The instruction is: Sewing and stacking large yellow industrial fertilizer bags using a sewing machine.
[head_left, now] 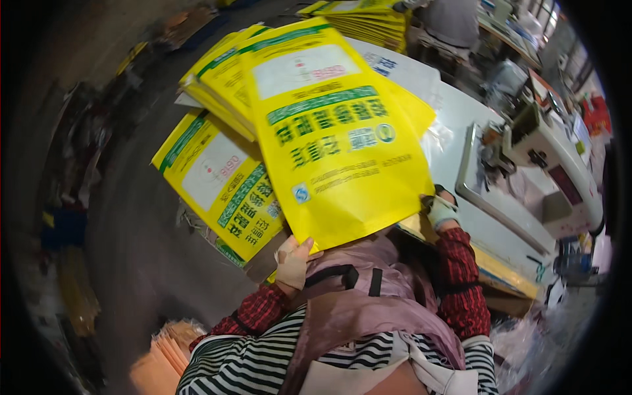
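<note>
A large flat yellow printed sack with green bands and a white panel stretches out in front of me. My left hand pinches its near left corner; a pale wrap covers part of that hand. At the near right corner my right hand, in a whitish covering with dark fingers, grips the edge. Beneath and left of this sack lie more yellow sacks, one angled toward me. Their overlapped parts are hidden.
A white sewing machine stands on the pale worktable at right. Green-handled scissors lie near the table's edge. A yellow stack and another person are at the back. Orange sheets sit at lower left.
</note>
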A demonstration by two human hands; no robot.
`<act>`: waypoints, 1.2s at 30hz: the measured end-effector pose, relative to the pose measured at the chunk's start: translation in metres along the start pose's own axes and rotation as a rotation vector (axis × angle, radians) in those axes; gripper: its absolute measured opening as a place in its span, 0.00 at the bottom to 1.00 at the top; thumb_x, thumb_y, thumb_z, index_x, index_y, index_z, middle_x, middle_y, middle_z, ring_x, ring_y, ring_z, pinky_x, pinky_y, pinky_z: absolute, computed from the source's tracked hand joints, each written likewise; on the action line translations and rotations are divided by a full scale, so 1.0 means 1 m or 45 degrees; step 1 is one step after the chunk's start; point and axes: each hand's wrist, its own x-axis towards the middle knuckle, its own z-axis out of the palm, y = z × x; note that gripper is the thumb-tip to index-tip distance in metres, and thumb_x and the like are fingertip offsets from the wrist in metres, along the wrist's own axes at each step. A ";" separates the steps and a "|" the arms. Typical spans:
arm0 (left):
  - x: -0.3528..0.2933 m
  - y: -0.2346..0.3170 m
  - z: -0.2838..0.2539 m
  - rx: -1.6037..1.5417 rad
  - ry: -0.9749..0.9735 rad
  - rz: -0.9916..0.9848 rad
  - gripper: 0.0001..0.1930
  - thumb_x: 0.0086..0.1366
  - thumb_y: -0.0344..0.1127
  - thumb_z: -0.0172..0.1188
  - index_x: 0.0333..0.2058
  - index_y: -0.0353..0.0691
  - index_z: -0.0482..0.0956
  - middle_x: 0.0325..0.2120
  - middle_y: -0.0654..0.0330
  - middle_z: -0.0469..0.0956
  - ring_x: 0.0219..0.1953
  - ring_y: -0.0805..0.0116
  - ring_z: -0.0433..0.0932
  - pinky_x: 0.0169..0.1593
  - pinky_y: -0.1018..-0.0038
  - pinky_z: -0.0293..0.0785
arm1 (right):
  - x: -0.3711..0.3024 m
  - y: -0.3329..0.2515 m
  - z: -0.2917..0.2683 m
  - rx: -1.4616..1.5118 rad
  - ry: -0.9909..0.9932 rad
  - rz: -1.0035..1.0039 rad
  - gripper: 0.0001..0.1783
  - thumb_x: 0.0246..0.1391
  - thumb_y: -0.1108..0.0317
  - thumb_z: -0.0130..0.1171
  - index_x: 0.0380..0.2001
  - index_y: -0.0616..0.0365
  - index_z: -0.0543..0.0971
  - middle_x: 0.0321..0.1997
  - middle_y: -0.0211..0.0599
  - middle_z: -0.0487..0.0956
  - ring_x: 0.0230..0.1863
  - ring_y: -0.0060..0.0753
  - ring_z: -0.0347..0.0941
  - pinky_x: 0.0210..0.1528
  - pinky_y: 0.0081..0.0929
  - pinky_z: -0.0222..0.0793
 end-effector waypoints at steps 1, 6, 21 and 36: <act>0.004 0.006 -0.004 -0.417 0.026 -0.051 0.12 0.64 0.32 0.53 0.42 0.29 0.74 0.36 0.57 0.77 0.33 0.63 0.78 0.35 0.70 0.77 | 0.000 0.001 0.002 0.121 -0.006 -0.011 0.16 0.52 0.62 0.57 0.42 0.59 0.77 0.34 0.46 0.80 0.35 0.41 0.77 0.38 0.34 0.70; 0.028 0.000 -0.043 -0.917 -0.086 -0.569 0.13 0.66 0.29 0.48 0.48 0.34 0.67 0.33 0.58 0.75 0.27 0.69 0.75 0.31 0.74 0.76 | 0.001 0.026 0.025 0.494 -0.038 0.068 0.14 0.53 0.63 0.55 0.38 0.61 0.76 0.30 0.44 0.80 0.29 0.38 0.77 0.31 0.33 0.71; -0.109 -0.193 -0.197 -0.336 -0.225 -0.758 0.20 0.57 0.40 0.59 0.48 0.43 0.72 0.43 0.50 0.72 0.38 0.50 0.75 0.39 0.62 0.74 | -0.075 -0.100 0.133 0.238 -0.632 -0.679 0.13 0.53 0.61 0.57 0.36 0.59 0.75 0.26 0.47 0.77 0.27 0.47 0.73 0.30 0.38 0.68; -0.119 -0.242 -0.123 -0.017 0.443 -0.982 0.12 0.61 0.36 0.53 0.39 0.34 0.74 0.36 0.46 0.76 0.32 0.53 0.79 0.29 0.62 0.73 | -0.037 -0.077 0.234 -0.271 -0.916 -0.558 0.23 0.51 0.49 0.53 0.46 0.48 0.77 0.42 0.53 0.77 0.44 0.51 0.75 0.43 0.43 0.70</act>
